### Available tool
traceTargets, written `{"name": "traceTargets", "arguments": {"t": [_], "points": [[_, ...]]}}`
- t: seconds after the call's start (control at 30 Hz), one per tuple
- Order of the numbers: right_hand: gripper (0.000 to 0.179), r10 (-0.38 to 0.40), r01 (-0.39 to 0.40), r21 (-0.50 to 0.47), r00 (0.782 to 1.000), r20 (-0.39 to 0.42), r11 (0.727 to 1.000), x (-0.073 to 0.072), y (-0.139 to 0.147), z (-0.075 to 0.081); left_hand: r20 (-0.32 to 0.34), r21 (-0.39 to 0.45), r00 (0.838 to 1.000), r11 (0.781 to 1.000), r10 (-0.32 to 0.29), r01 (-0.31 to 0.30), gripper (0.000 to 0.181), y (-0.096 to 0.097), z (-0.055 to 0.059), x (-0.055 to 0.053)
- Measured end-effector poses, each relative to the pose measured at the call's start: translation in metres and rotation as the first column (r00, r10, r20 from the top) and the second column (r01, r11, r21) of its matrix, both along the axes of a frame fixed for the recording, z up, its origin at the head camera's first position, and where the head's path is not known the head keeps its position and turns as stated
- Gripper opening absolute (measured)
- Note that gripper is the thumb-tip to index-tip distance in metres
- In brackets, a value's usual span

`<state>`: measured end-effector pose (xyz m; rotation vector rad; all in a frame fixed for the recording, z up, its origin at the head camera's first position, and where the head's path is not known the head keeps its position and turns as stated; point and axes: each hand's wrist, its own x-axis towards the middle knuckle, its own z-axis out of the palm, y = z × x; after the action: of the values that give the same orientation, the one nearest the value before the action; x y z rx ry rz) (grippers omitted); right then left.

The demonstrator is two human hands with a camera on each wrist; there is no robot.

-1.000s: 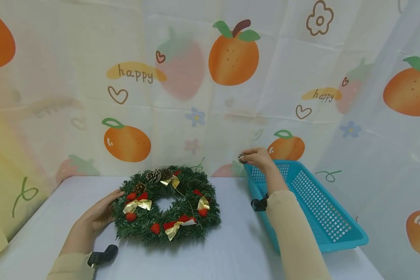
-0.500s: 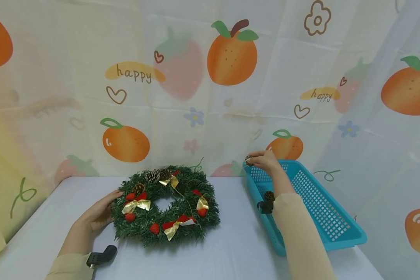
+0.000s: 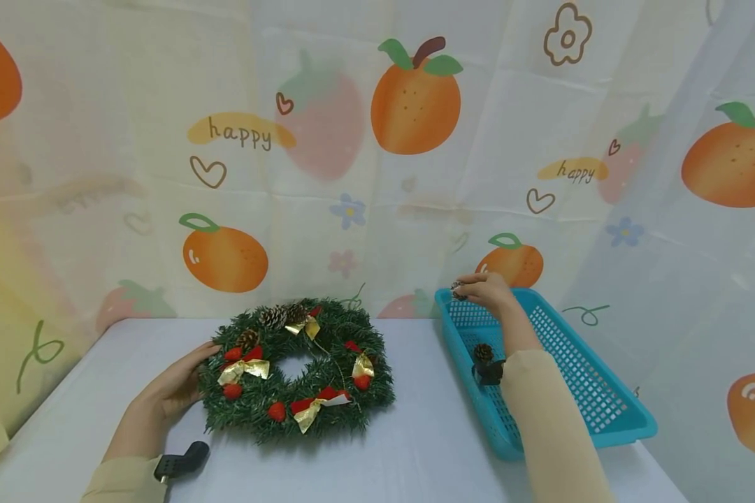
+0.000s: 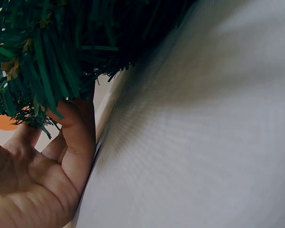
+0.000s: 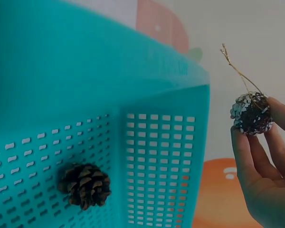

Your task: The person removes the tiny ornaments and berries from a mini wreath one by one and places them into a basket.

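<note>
My right hand (image 3: 489, 292) pinches a small, round silvery ornament (image 5: 251, 113) between thumb and fingers, over the far left corner of the blue basket (image 3: 604, 441). A gold cord stands up from the ornament in the right wrist view. Inside the basket lies a brown pine cone (image 5: 84, 185). On the left, a green Christmas wreath (image 3: 346, 328) lies on the table with gold-and-red bows, red berries and pine cones on it. My left hand (image 3: 179, 383) grips its left edge; in the left wrist view the fingertips are hidden among the green strands.
White cloth covers the table (image 3: 415, 419). Behind it hangs a curtain (image 3: 365, 237) printed with oranges and strawberries. The basket's perforated walls rise around the pine cone. A black wrist camera (image 3: 489, 372) hangs by the basket's left wall.
My right hand has moved right and slightly down with the ornament, from the basket's corner to over its inside. The pine cone in the basket has come into view. The left hand stays at the wreath.
</note>
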<state>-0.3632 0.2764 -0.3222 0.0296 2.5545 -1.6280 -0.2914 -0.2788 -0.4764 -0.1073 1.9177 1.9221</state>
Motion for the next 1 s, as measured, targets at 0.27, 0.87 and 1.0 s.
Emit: {"name": "traceTargets", "arguments": {"t": [0.27, 0.87, 1.0], "points": [[0.051, -0.008, 0.008, 0.003, 1.000, 0.006, 1.000, 0.007, 0.011, -0.002, -0.004, -0.023, 1.000, 1.000, -0.013, 0.012, 0.085, 0.000, 0.000, 0.002], [0.051, -0.036, 0.035, 0.009, 0.999, 0.027, 0.999, 0.007, 0.025, -0.022, -0.024, -0.026, 1.000, 1.000, -0.006, 0.005, 0.087, 0.001, -0.002, 0.001], [0.051, -0.055, 0.055, -0.003, 0.998, 0.038, 0.998, 0.008, 0.025, -0.026, -0.025, -0.023, 1.000, 1.000, -0.009, 0.008, 0.089, 0.002, -0.002, 0.001]]}}
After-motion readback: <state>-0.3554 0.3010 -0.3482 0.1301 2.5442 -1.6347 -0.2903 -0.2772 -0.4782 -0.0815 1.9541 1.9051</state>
